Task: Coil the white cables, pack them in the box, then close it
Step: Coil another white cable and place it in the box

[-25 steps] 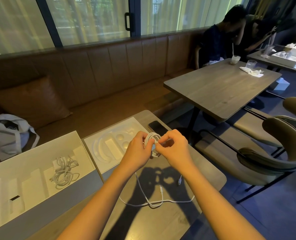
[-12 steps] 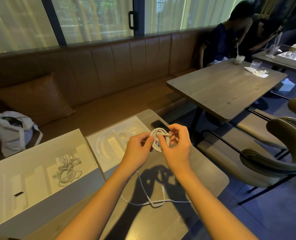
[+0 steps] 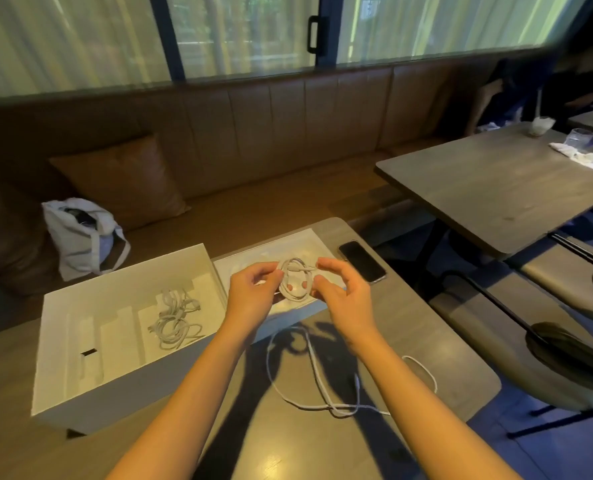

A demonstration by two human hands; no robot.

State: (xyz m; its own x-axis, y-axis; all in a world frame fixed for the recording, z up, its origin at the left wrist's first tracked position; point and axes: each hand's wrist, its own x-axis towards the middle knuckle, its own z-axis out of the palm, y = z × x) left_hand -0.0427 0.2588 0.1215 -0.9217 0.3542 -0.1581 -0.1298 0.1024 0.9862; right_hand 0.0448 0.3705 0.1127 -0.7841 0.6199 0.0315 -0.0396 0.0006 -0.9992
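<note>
1. Left hand (image 3: 253,292) pinches the left edge of the coil (image 3: 295,279), thumb and fingers closed on it.
2. Right hand (image 3: 340,292) sits at the coil's right edge, fingers curled and spread; contact looks light, motion blur makes it hard to confirm a grip.
3. Coil is held above the near edge of the lid (image 3: 308,247), a white tray with moulded recesses.
4. The cable's loose tail (image 3: 317,375) drops from the coil and loops across the table (image 3: 461,341) between the forearms.
5. Box (image 3: 121,379) is open, left of the hands; 1 bundle (image 3: 175,320) of white cable lies in its right compartment.
6. Phone (image 3: 361,260) lies face up just right of the lid.
</note>
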